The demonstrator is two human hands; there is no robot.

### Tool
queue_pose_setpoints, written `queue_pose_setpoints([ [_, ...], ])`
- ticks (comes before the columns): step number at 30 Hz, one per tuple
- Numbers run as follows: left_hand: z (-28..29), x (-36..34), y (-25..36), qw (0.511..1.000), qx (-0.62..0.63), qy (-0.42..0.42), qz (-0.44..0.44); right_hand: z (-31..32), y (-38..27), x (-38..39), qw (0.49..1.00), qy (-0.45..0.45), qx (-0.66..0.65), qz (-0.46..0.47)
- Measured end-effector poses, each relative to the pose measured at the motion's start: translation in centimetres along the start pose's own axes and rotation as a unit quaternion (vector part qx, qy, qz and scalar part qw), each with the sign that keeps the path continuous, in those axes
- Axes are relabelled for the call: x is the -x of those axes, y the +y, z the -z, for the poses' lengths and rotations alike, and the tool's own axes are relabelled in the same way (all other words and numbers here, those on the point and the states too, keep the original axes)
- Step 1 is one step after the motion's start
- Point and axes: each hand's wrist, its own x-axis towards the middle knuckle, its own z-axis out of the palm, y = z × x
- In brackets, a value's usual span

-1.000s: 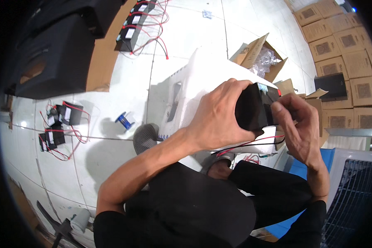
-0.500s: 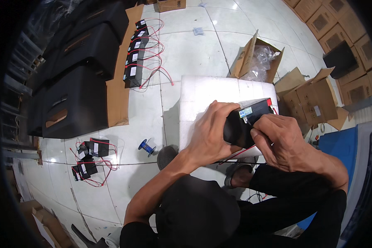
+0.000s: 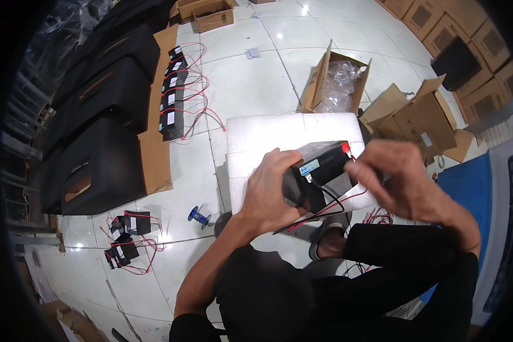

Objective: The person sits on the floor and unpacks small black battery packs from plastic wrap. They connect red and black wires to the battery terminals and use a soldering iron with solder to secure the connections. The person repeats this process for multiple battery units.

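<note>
White tiled floor [image 3: 251, 85] | left hand [image 3: 271, 191] grips black battery [image 3: 322, 171], pale-blue label; right hand [image 3: 402, 179] pinches its red terminal

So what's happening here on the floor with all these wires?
A person sitting on the tiled floor holds a black battery block over a white foam slab. The left hand grips the block's side, while the right hand works at its red terminal end, where red and black wires hang down. More wired batteries lie in a row nearby.
</note>
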Motion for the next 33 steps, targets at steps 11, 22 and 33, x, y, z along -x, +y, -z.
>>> queue_pose_setpoints([
  [11, -0.5, -0.4, -0.2, 0.999, -0.014, 0.019, -0.049, 0.0, 3.4, 0.5, 0.996, -0.084, 0.001, -0.032],
  [22, 0.2, -0.7, 1.0, 0.998, -0.01, -0.016, 0.067, -0.3, 2.8, -0.5, 0.997, -0.066, -0.018, -0.032],
  [33, 0.4, -1.1, 1.1, 0.998, -0.026, -0.008, 0.053, -0.4, 2.3, -0.6, 0.984, -0.098, -0.067, -0.136],
])
